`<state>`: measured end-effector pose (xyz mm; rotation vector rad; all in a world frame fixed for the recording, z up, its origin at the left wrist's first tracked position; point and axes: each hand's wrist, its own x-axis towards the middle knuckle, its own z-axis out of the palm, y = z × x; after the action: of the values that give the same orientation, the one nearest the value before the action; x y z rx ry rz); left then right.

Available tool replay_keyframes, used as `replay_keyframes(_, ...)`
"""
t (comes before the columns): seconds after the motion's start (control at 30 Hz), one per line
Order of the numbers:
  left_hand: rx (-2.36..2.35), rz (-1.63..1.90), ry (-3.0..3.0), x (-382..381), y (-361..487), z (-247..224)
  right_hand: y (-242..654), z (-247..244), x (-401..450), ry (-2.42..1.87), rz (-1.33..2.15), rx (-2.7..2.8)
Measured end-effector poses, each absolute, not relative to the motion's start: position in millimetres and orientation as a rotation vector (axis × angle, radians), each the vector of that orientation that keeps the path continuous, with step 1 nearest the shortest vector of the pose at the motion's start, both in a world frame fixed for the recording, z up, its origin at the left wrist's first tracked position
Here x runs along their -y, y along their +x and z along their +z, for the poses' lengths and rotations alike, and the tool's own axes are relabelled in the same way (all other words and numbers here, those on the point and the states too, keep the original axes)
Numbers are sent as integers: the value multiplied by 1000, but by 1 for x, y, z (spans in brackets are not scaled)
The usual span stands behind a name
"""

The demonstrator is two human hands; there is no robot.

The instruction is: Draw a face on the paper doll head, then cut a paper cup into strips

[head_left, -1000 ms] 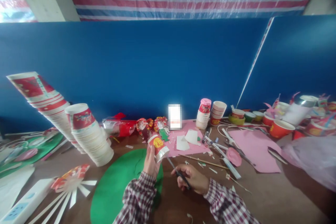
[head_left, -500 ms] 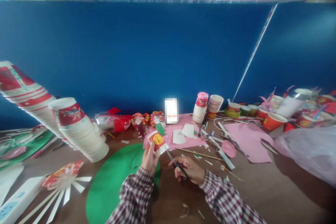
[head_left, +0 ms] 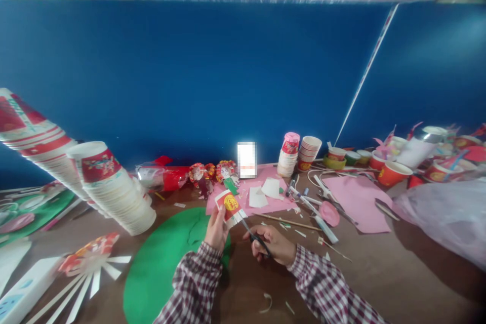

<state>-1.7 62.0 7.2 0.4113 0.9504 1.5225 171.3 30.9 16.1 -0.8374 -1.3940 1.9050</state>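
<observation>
Paper cup [head_left: 231, 206], red/white, smooth, w/ round yellow emblem: held at far R edge of green disc [head_left: 163, 268] (flat, matte), pinched btwn thumb & fingers of L hand [head_left: 215, 230]. Scissors [head_left: 259, 243], slim metal blade, dk handles: gripped in curled fingers of R hand [head_left: 276, 246], R of disc; blade tip set at cup's edge. Vs. 1 s ago: view is tipped lower, blue partition [head_left: 212, 76] framed higher; both holds unchanged. Containers: ribbed stack [head_left: 127, 202], nested white/red cups, leaning, L of disc; orange cup [head_left: 393, 177], well R of disc, contents indiscernible.
</observation>
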Motion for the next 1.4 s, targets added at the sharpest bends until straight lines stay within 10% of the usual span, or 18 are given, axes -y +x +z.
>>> replay_keyframes(1.4, -940, 1552, 430, -58, 3, 16, 170, 14, -32, -840, 1921, 1354)
